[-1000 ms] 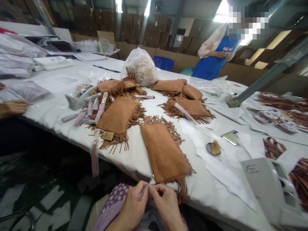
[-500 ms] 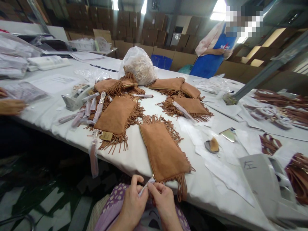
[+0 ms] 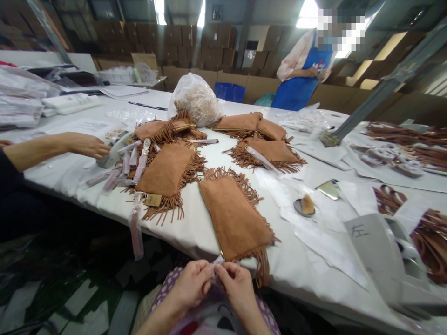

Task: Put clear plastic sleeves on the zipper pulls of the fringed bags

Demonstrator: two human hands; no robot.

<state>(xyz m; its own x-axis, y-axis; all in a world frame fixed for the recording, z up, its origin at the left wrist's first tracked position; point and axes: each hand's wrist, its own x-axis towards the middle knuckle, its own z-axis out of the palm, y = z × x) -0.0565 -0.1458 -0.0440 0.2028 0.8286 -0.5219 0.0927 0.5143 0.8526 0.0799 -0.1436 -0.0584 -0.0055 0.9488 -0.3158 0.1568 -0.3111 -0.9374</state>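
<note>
A tan suede pouch (image 3: 239, 218) with fringed edges lies flat at the table's front edge, its zipper end toward me. From the zipper's near corner hangs a strip wrapped in white paper or film (image 3: 218, 260). My left hand (image 3: 195, 283) is closed in a pinch on this wrapped strip. Close beside it, my right hand (image 3: 237, 284) pinches the same strip near the zipper end. The fingers cover most of the strip. Another fringed pouch (image 3: 166, 168) lies to the left, with a gold tag (image 3: 152, 200) and a wrapped strap (image 3: 136, 228) hanging over the edge.
A co-worker's arm (image 3: 59, 148) reaches in from the left to a tape dispenser (image 3: 117, 149). More pouches (image 3: 274, 153) lie farther back by a full plastic bag (image 3: 199, 100). At right are a phone (image 3: 328, 188), a grey dispenser (image 3: 387, 260) and a slanted metal post (image 3: 384, 88).
My left hand has shifted up against my right, covering more of the wrapped strip. The co-worker's arm has reached across to the tape dispenser. My view has turned slightly.
</note>
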